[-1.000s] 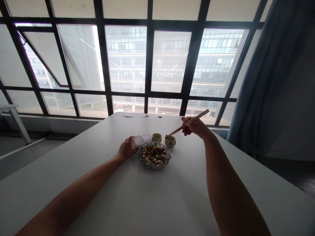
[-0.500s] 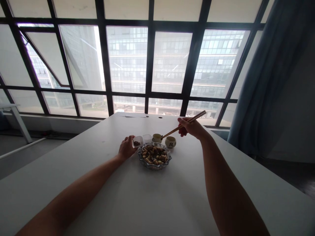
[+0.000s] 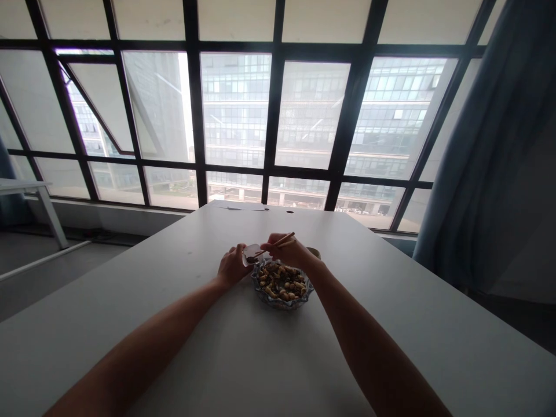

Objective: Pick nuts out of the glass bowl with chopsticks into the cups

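Observation:
My left hand (image 3: 231,266) grips a small clear plastic box (image 3: 251,250), tilted toward me, with a few dark bits at its bottom. A pair of chopsticks (image 3: 284,238) is held in my right hand (image 3: 284,249), their tips at the mouth of the box. Just in front of both hands stands a scalloped glass bowl (image 3: 282,304) of mixed nuts, peanuts in shells and dark pieces. Behind my right wrist only the rim of a small pale cup (image 3: 313,252) shows; my right hand and forearm hide whatever else stands there.
Everything stands on a long white table (image 3: 191,347). Papers (image 3: 243,206) lie at its far end, near dark round holes. Beyond are large black-framed windows, with a blue curtain (image 3: 464,174) at the right and another white table (image 3: 26,185) at the left.
My right hand has moved left with the chopsticks, from the small cups to the plastic box. The box is still in my left hand. The whole view has shifted slightly.

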Tool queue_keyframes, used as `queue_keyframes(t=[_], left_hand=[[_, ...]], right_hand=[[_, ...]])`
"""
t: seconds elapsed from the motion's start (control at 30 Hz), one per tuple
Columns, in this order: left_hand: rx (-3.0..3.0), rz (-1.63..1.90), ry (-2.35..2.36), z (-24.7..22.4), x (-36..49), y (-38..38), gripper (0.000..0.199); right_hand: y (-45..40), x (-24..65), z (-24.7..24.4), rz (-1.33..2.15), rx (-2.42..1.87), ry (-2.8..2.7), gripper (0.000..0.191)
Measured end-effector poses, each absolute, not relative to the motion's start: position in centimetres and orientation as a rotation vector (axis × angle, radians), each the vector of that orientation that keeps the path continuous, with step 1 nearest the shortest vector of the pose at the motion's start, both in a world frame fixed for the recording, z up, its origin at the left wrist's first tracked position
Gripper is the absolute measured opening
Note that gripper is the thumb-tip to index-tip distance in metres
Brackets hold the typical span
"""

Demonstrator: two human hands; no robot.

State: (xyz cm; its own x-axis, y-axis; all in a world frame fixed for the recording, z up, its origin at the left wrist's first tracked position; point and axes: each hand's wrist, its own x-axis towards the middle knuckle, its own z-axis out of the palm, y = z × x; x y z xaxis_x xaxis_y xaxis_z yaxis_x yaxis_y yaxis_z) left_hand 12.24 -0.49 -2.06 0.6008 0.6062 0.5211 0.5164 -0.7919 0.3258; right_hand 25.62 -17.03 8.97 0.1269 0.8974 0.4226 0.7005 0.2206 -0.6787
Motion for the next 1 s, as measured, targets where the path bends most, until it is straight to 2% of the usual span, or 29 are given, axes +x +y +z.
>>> queue_keyframes(t=[0.3,0.57,0.83,1.0], left_hand=[[2.704,0.91,0.949,-1.7,12.0,-0.6,0.058],[2.646,0.873,1.004,-1.5,12.4,-0.6,0.062],[2.561,0.748,1.062,-1.6,13.7,0.8,0.065],[2.531,0.722,1.06,-1.3,14.2,1.0,0.063]], right_hand=[[-20.4,25.8,11.1,0.057,-1.483,-1.368,0.06],[-22.6,27.2,7.5,0.139,-1.505,-1.08,0.055],[-23.9,30.4,3.5,0.256,-1.551,-1.161,0.054],[-25.8,31.1,1.3,0.402,-1.556,-1.003,0.058]])
